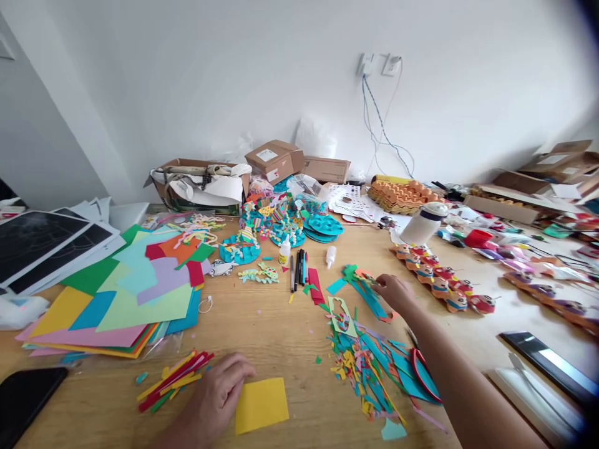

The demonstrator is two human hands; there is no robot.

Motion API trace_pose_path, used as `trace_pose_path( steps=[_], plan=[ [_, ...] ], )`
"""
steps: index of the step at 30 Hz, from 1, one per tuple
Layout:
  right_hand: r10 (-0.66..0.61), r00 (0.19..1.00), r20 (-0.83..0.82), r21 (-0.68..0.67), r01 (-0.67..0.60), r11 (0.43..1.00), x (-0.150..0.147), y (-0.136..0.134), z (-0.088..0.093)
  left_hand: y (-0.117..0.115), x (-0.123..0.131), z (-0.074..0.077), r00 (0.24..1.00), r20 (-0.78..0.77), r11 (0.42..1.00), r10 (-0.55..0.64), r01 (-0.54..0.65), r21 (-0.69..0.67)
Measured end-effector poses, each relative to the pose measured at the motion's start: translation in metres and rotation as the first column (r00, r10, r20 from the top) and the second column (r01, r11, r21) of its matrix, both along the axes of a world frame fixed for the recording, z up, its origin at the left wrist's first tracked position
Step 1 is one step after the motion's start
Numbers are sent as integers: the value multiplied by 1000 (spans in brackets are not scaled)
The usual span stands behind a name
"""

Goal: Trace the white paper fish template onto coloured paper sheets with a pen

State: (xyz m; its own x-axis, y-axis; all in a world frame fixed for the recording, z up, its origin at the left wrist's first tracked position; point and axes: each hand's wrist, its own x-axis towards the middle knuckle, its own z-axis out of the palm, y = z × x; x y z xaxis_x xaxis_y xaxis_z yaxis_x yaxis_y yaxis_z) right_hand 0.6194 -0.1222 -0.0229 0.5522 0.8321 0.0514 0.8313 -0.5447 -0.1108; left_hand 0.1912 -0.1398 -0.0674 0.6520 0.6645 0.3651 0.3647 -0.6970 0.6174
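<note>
My left hand rests on the table with its fingers curled together, against the left edge of a yellow paper rectangle. Whatever its fingers may hold is hidden. Just left of it lies a bundle of red, yellow and green paper strips. My right hand is stretched forward, its fingers drawn together at a small heap of green, blue and orange paper pieces. I cannot make out what is between them. Below that forearm's left side spread many cut paper scraps, with red-handled scissors partly behind the forearm.
Coloured paper sheets are stacked at the left. Pens, a glue bottle and a small white bottle stand or lie mid-table. Blue crafted pieces sit behind. Painted egg-carton figures and a phone are right.
</note>
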Motion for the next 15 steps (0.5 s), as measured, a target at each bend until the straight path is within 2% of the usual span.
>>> trace_pose_path(
  steps=[4,6,8,11,15],
  plan=[
    [71,997,37,44,-73,996,-27,1,23,-1,1,4,999,-35,998,-7,5,-58],
    [196,981,8,52,-196,979,-55,7,35,-2,1,5,998,-51,997,-21,17,-80],
    [360,932,-35,60,-357,932,-91,19,43,-2,1,4,997,-65,995,-32,26,-99],
    [548,832,-90,52,-545,837,-146,44,44,-2,0,4,996,-80,993,-40,30,-116],
    [655,748,-112,12,-658,753,-194,84,32,-2,-1,5,995,-84,991,-55,44,-127]
  ],
)
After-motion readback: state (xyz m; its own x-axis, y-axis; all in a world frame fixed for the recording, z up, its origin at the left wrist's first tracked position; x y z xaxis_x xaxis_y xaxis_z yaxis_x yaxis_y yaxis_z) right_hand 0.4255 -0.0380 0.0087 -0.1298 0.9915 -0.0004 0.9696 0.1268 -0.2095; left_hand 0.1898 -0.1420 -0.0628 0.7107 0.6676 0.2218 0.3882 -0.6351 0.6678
